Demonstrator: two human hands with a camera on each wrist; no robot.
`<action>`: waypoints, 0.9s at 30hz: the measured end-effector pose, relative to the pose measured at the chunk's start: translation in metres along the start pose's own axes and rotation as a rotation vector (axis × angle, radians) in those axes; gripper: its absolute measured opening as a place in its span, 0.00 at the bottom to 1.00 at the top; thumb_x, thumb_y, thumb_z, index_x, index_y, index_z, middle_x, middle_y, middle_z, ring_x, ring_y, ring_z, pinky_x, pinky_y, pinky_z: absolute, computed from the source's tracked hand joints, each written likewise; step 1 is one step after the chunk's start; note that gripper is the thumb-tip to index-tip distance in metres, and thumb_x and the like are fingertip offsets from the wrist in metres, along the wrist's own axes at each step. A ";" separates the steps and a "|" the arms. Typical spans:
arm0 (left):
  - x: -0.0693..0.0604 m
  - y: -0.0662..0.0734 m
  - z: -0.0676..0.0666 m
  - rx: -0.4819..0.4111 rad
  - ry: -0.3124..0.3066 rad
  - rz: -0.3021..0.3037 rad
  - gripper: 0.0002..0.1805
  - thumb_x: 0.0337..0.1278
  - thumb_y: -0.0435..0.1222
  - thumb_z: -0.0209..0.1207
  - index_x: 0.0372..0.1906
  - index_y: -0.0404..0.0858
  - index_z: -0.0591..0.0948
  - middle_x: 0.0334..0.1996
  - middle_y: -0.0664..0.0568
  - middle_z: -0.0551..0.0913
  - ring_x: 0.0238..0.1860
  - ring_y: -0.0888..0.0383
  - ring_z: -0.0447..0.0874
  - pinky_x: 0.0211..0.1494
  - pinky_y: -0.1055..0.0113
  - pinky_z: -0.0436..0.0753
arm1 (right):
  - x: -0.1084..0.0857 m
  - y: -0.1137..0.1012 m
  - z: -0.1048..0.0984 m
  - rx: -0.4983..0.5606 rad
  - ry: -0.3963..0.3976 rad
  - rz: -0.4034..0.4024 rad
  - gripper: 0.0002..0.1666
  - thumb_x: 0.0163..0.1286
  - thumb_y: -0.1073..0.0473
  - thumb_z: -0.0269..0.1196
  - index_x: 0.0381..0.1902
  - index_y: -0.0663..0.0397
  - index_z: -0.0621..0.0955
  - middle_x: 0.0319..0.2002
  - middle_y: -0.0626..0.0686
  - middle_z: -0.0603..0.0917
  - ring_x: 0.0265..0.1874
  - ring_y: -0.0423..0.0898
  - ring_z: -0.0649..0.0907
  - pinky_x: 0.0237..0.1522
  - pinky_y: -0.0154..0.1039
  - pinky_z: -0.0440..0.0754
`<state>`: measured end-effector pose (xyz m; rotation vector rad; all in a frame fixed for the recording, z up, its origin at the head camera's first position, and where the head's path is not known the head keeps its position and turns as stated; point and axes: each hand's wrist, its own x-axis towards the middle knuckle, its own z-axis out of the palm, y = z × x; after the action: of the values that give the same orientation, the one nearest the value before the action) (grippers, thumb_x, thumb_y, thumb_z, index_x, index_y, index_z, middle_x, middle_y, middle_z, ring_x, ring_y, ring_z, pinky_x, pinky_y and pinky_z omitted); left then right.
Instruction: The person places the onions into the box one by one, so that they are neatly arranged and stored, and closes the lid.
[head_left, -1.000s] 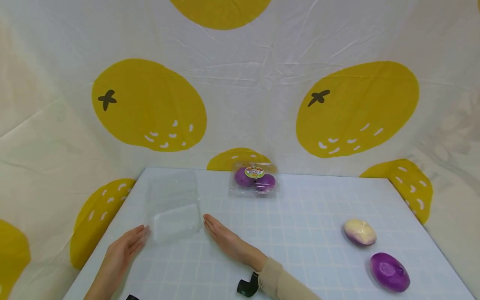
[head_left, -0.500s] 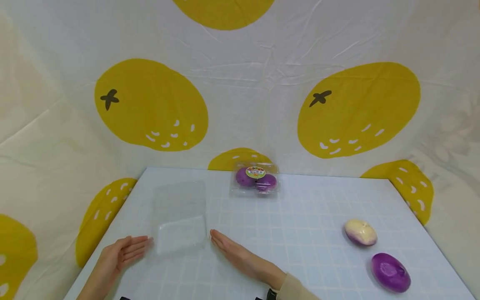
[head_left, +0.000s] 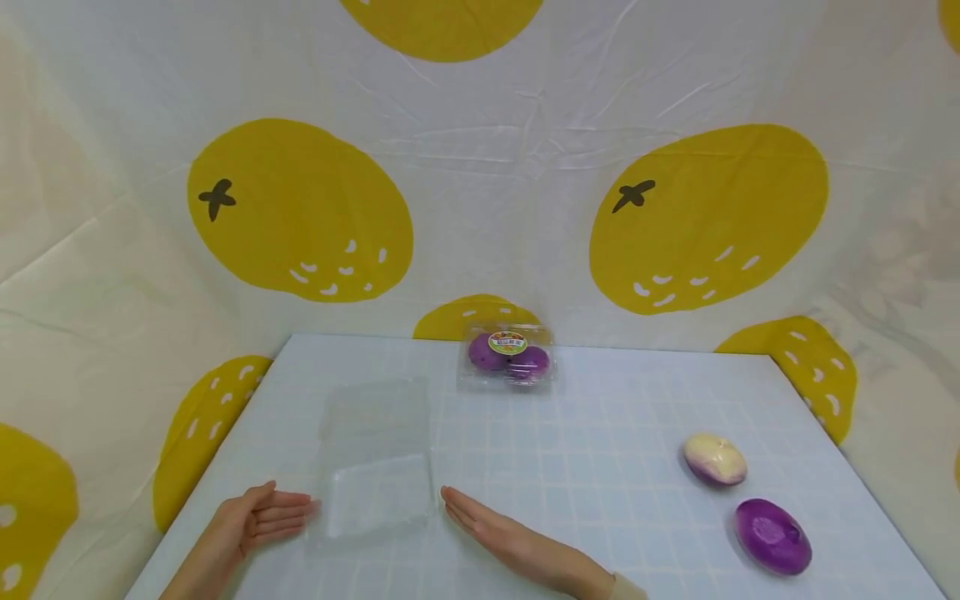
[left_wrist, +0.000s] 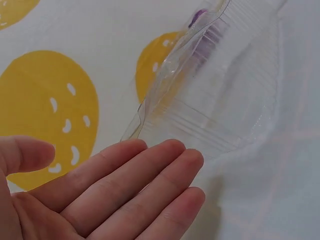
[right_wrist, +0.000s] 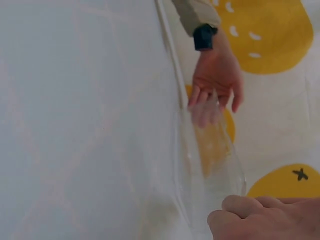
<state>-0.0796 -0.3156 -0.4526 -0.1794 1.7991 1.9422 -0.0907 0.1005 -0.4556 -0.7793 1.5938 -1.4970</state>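
The left hand [head_left: 262, 525] and right hand [head_left: 502, 533] are apart, fingers straight, flanking an open, clear, rectangular plastic box [head_left: 378, 497] on the pale blue checked table [head_left: 592, 467]; the left fingertips meet its edge, though I can't tell whether the right ones touch. Behind, a shut clear plastic pack [head_left: 470, 380] holds two rounded purple fruits [head_left: 529, 363].

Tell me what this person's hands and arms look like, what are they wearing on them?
The left hand and right hand are bare, with no gloves or visible rings. The left arm has a beige sleeve and a small, blocky, dark device at the wrist. A beige cuff on the right arm just shows in the head view. I see no cables.
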 end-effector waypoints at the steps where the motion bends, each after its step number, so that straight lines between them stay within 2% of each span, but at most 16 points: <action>1: 0.000 0.000 0.002 0.005 -0.010 -0.003 0.34 0.81 0.47 0.34 0.55 0.21 0.79 0.50 0.39 0.85 0.51 0.53 0.86 0.56 0.58 0.82 | -0.004 0.000 0.000 0.006 -0.004 0.008 0.34 0.83 0.44 0.32 0.81 0.44 0.44 0.80 0.45 0.44 0.76 0.40 0.48 0.70 0.25 0.51; 7: 0.001 -0.001 0.013 0.060 -0.074 -0.018 0.34 0.81 0.48 0.35 0.54 0.20 0.79 0.49 0.37 0.85 0.50 0.50 0.86 0.55 0.58 0.83 | -0.029 0.000 -0.003 -0.022 -0.066 0.041 0.35 0.82 0.40 0.30 0.81 0.39 0.42 0.80 0.44 0.42 0.76 0.36 0.47 0.71 0.28 0.50; 13: 0.001 -0.003 0.024 0.118 -0.125 -0.020 0.34 0.80 0.47 0.35 0.53 0.21 0.80 0.49 0.37 0.85 0.50 0.48 0.86 0.54 0.59 0.84 | -0.050 0.000 -0.002 -0.029 -0.107 0.056 0.35 0.82 0.42 0.30 0.81 0.43 0.42 0.80 0.49 0.42 0.76 0.35 0.46 0.72 0.29 0.50; 16: 0.001 -0.002 0.029 0.129 -0.164 -0.013 0.35 0.80 0.48 0.34 0.53 0.21 0.80 0.49 0.37 0.85 0.51 0.48 0.86 0.54 0.60 0.83 | -0.059 0.001 -0.002 -0.041 -0.131 0.012 0.35 0.83 0.45 0.31 0.80 0.49 0.41 0.80 0.53 0.40 0.76 0.38 0.45 0.72 0.28 0.48; 20: 0.002 -0.002 0.037 0.139 -0.226 0.007 0.35 0.81 0.47 0.32 0.53 0.20 0.80 0.50 0.36 0.85 0.51 0.48 0.86 0.54 0.61 0.83 | -0.072 0.003 -0.003 0.004 -0.157 -0.028 0.35 0.83 0.46 0.29 0.80 0.51 0.39 0.80 0.55 0.38 0.76 0.38 0.45 0.72 0.28 0.48; 21: 0.002 -0.002 0.039 0.140 -0.238 0.012 0.35 0.81 0.47 0.32 0.52 0.20 0.80 0.49 0.36 0.85 0.51 0.48 0.86 0.54 0.61 0.84 | -0.075 0.004 -0.003 0.037 -0.153 -0.013 0.35 0.82 0.45 0.29 0.80 0.48 0.40 0.80 0.54 0.39 0.76 0.36 0.46 0.71 0.27 0.50; 24: 0.004 -0.002 0.045 0.148 -0.271 0.026 0.34 0.81 0.46 0.32 0.52 0.21 0.80 0.50 0.36 0.85 0.51 0.49 0.86 0.54 0.62 0.84 | -0.081 0.002 -0.002 0.043 -0.142 0.036 0.36 0.82 0.42 0.29 0.81 0.46 0.40 0.80 0.51 0.40 0.76 0.35 0.47 0.72 0.28 0.51; 27: 0.005 -0.001 0.050 0.167 -0.269 0.024 0.34 0.81 0.47 0.33 0.52 0.23 0.81 0.49 0.37 0.85 0.51 0.49 0.86 0.54 0.62 0.84 | -0.086 0.002 0.000 0.039 -0.129 0.078 0.37 0.81 0.40 0.29 0.81 0.45 0.41 0.80 0.49 0.42 0.75 0.34 0.48 0.71 0.29 0.53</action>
<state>-0.0723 -0.2657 -0.4497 0.1532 1.7762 1.7277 -0.0484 0.1750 -0.4453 -0.7677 1.4780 -1.3902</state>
